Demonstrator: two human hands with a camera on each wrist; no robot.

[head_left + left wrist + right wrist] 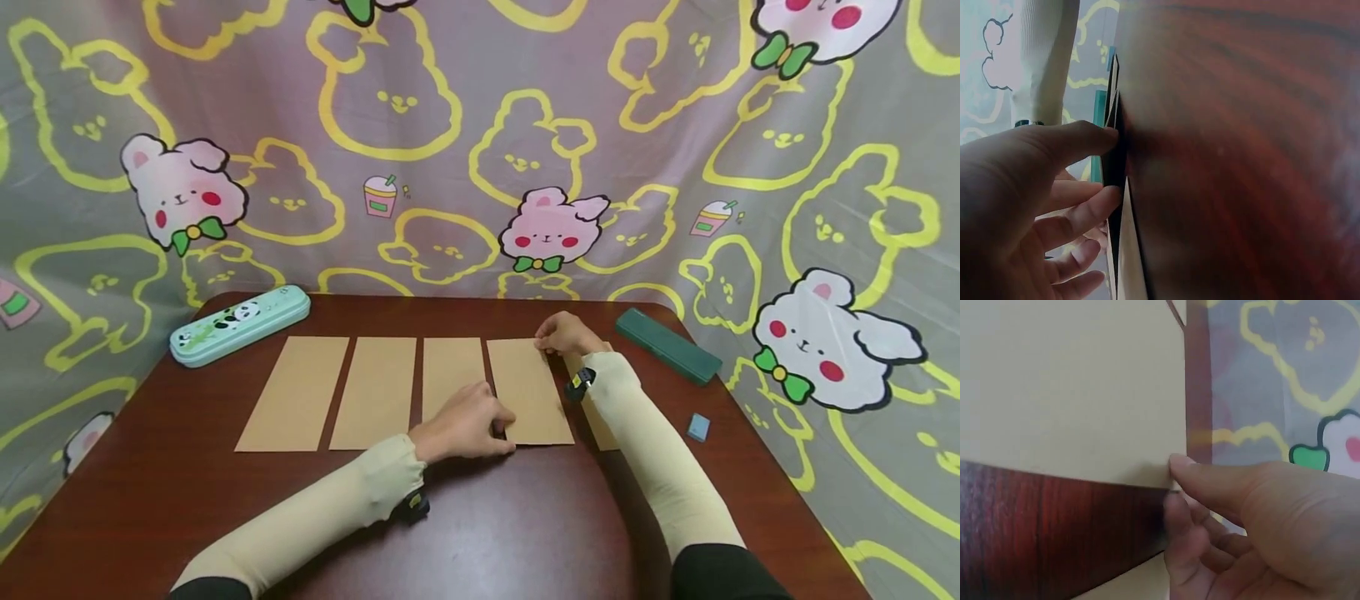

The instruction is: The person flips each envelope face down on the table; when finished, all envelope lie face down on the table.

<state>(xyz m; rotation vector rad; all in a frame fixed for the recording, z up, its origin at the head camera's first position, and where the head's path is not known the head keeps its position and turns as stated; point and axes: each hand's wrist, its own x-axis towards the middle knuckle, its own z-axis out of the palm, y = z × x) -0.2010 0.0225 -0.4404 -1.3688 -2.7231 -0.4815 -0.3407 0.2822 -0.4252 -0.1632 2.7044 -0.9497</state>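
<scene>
Several brown paper sheets lie in a row on the table, and my two hands are at the fourth sheet from the left. My left hand holds its near left corner, thumb at the near edge and index finger by the left side. In the left wrist view that thumb touches the sheet's edge, which stands slightly off the table. At the far right corner my right hand pinches the paper between thumb and fingers. The rightmost sheet is partly hidden under my right hand and forearm.
A mint pencil case with a panda picture lies at the back left of the brown table. A dark green case and a small blue block lie at the right. A patterned cloth hangs behind the table.
</scene>
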